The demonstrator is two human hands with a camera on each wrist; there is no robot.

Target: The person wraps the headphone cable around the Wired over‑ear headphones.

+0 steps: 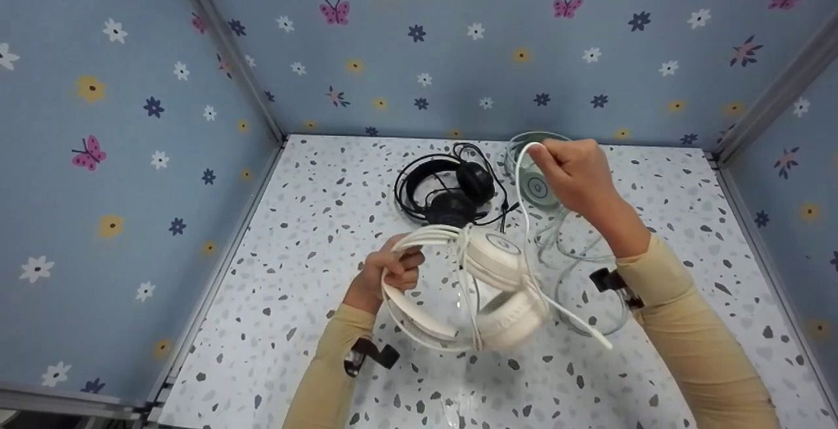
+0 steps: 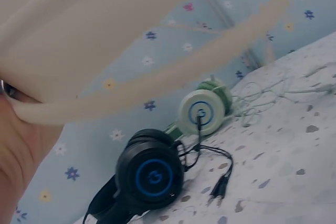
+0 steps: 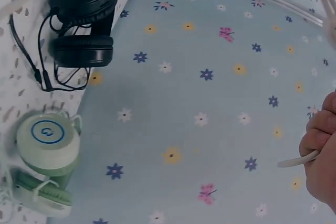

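Note:
My left hand (image 1: 393, 268) grips the headband of a pair of white headphones (image 1: 501, 252), holding them tilted above the table. White cable is looped around the headband and near the ear cups. Raised to the right, my right hand (image 1: 573, 170) grips a length of the white cable (image 1: 526, 213), which runs down past the ear cups. One thin cable end (image 1: 592, 334) sticks out below right. The right wrist view shows a short piece of cable (image 3: 296, 161) poking from the curled fingers. Close up in the left wrist view, the pale headband (image 2: 105, 40) is blurred.
Black headphones (image 1: 452, 206) with a coiled cable lie on the speckled table (image 1: 294, 219) behind the white pair. Mint green headphones (image 1: 538, 190) lie to their right, their cable (image 1: 563, 285) spread toward the front. Flower-patterned panels (image 1: 452, 36) enclose the back and sides.

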